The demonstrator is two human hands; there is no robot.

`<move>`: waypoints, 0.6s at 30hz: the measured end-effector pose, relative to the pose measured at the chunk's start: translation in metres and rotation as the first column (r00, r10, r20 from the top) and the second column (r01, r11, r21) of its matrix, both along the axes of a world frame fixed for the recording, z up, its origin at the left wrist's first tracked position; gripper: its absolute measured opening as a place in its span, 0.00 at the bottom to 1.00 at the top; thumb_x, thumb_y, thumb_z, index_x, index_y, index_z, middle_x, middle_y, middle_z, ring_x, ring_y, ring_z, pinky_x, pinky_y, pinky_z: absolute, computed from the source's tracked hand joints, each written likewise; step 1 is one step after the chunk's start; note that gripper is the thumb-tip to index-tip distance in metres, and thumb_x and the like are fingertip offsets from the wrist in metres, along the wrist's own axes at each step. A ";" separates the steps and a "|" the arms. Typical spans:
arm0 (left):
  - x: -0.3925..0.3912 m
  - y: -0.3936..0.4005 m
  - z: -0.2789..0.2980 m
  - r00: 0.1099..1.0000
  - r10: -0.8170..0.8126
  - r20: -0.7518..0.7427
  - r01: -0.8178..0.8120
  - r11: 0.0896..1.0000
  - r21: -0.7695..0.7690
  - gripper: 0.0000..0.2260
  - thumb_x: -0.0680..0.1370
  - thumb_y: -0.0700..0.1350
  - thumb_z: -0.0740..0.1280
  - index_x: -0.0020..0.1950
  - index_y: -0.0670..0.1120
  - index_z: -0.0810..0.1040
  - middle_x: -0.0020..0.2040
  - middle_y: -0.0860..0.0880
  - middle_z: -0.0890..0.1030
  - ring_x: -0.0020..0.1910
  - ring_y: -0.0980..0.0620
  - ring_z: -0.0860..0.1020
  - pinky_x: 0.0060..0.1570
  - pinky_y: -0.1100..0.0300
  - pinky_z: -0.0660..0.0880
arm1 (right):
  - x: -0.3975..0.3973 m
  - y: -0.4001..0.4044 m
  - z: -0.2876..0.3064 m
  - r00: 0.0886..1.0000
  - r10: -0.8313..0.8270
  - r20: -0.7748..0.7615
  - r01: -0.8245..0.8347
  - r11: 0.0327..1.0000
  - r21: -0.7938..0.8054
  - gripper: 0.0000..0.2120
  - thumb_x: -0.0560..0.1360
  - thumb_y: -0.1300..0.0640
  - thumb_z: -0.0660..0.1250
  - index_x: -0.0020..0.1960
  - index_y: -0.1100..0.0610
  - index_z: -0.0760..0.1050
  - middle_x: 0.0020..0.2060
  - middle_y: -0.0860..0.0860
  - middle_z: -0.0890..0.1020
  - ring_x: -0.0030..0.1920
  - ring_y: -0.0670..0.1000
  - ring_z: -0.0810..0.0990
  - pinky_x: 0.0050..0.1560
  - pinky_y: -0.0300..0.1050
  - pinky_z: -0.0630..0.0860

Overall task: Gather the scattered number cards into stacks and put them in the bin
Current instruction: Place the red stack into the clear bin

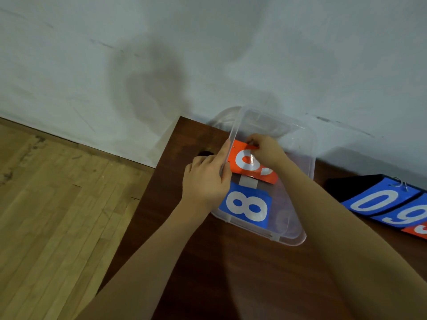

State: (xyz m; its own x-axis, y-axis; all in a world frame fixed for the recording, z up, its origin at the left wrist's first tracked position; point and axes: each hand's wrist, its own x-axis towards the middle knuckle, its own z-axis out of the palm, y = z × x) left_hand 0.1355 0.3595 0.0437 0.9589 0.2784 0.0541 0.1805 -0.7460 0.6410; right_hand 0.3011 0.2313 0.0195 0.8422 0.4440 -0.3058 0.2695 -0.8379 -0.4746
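A clear plastic bin (pixel 298 239) stands on the dark wooden table against the wall. Inside it lies a blue card with a white 8 (pixel 248 209). Above that, an orange card with a white digit (pixel 250 166) is tilted inside the bin, and my right hand (pixel 265 150) pinches its upper edge. My left hand (pixel 206 183) grips the bin's left rim, thumb over the edge.
A black scoreboard stand (pixel 355 185) with blue number cards (pixel 379 202) and an orange one (pixel 418 229) on metal rings sits at the right. The table's left edge (pixel 147 192) drops to a wooden floor (pixel 57 204). A grey wall is right behind the bin.
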 end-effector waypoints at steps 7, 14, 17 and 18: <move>0.000 -0.001 -0.004 1.000 0.005 0.020 -0.005 1.000 -0.003 0.23 0.80 0.51 0.55 0.75 0.55 0.54 0.47 0.53 0.78 0.55 0.51 0.72 0.52 0.59 0.65 | -0.007 -0.015 0.000 0.996 0.007 -0.094 -0.002 0.998 0.055 0.15 0.74 0.69 0.64 0.58 0.59 0.79 0.53 0.53 0.81 0.51 0.50 0.78 0.47 0.36 0.74; 0.002 -0.003 -0.003 1.000 -0.011 -0.009 0.012 0.999 0.040 0.25 0.80 0.52 0.54 0.76 0.56 0.50 0.56 0.52 0.77 0.60 0.50 0.71 0.58 0.55 0.67 | -0.010 -0.012 -0.037 0.996 0.095 0.003 -0.093 0.982 -0.167 0.20 0.76 0.58 0.63 0.65 0.44 0.73 0.61 0.51 0.78 0.60 0.56 0.76 0.61 0.60 0.73; 0.002 -0.002 -0.003 1.000 -0.004 -0.019 0.006 0.998 0.058 0.24 0.80 0.52 0.55 0.76 0.56 0.51 0.60 0.52 0.76 0.62 0.49 0.70 0.59 0.55 0.66 | -0.015 -0.013 -0.029 0.987 0.159 0.034 -0.151 0.974 -0.166 0.20 0.78 0.56 0.60 0.68 0.44 0.69 0.65 0.51 0.74 0.64 0.55 0.73 0.63 0.58 0.72; 0.003 -0.002 -0.004 1.000 -0.007 -0.030 0.009 0.998 0.066 0.24 0.80 0.52 0.55 0.76 0.56 0.51 0.61 0.51 0.75 0.63 0.49 0.69 0.60 0.55 0.65 | -0.016 -0.013 -0.025 0.989 0.139 0.056 -0.133 0.987 -0.093 0.18 0.78 0.56 0.59 0.67 0.46 0.71 0.64 0.51 0.75 0.62 0.55 0.75 0.62 0.58 0.73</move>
State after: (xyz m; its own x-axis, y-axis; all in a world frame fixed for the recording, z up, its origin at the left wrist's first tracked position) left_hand 0.1389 0.3573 0.0402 0.9626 0.2673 0.0435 0.1924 -0.7880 0.5848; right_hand 0.2856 0.2185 -0.0052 0.7944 0.5291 -0.2981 0.4105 -0.8296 -0.3784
